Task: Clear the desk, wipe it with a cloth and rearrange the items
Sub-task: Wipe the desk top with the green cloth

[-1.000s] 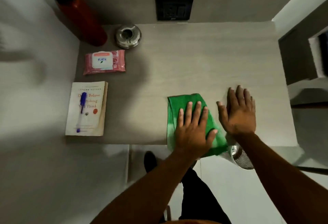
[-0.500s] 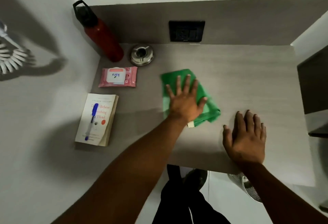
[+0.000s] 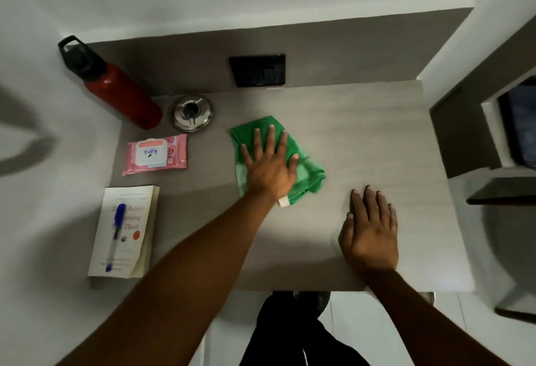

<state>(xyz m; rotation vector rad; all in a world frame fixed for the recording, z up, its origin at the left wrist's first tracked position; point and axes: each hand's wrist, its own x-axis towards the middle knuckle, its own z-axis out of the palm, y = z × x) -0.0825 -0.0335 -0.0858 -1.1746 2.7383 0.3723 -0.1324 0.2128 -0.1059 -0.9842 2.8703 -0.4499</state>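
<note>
- Head view, looking down on a grey wood-grain worktop (image 3: 362,133) set in a wall corner.
- Left hand (image 3: 271,167): flat, fingers spread, palm pressing down on the green cloth (image 3: 310,172). Not gripping it, just pinning it flat.
- Cloth sits mid-worktop, slightly rear of centre, crumpled on its right side; a white tag (image 3: 283,201) pokes out at its near edge beside the wrist.
- Right hand (image 3: 369,235): open, palm down, resting flat on bare worktop near the front edge, holding nothing. Well apart from the cloth.
- Items are lined up along the left side of the worktop:
  - red bottle (image 3: 121,96) with a black cap, rear left corner, against the wall
  - round metal ashtray (image 3: 192,112) just right of the bottle
  - pink wet-wipes pack (image 3: 155,154) in front of those two, label reads "kara"
  - white paperback book (image 3: 124,230) at the front left, near the edge
  - blue pen (image 3: 116,233) lying lengthwise on the book cover
- Black socket plate (image 3: 257,70) on the back panel above the worktop.
- Person's dark trousers (image 3: 290,333) visible below the front edge.
</note>
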